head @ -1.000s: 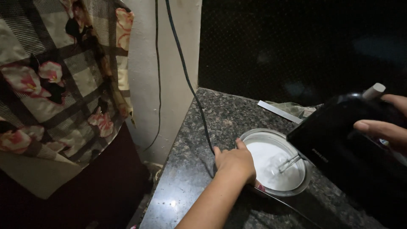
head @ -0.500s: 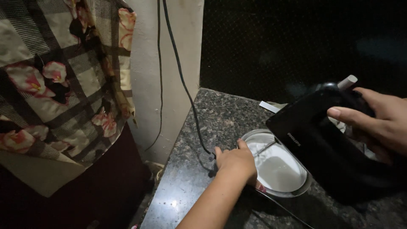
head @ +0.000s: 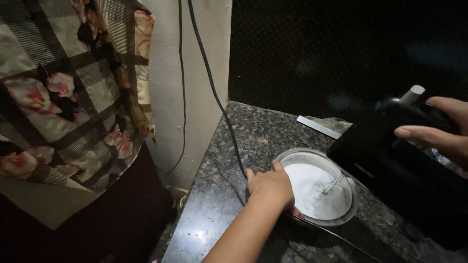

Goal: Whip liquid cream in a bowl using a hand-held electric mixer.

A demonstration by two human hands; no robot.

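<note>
A round metal bowl (head: 353,210) of white mixture (head: 312,187) sits on a speckled dark granite counter (head: 273,131). My left hand (head: 270,185) grips the bowl's near-left rim. My right hand (head: 438,131) holds a black electric hand mixer (head: 385,156) above the bowl's right side. A metal beater (head: 334,183) reaches down from the mixer into the white mixture.
A black power cord (head: 214,92) runs down the pale wall pillar (head: 204,58) to the counter by the bowl. A floral checked curtain (head: 63,102) hangs at the left. A crumpled clear wrapper (head: 324,125) lies behind the bowl. The backsplash is dark.
The mixer and my right hand have shifted slightly right and lower over the bowl. My left hand has stayed on the bowl's rim.
</note>
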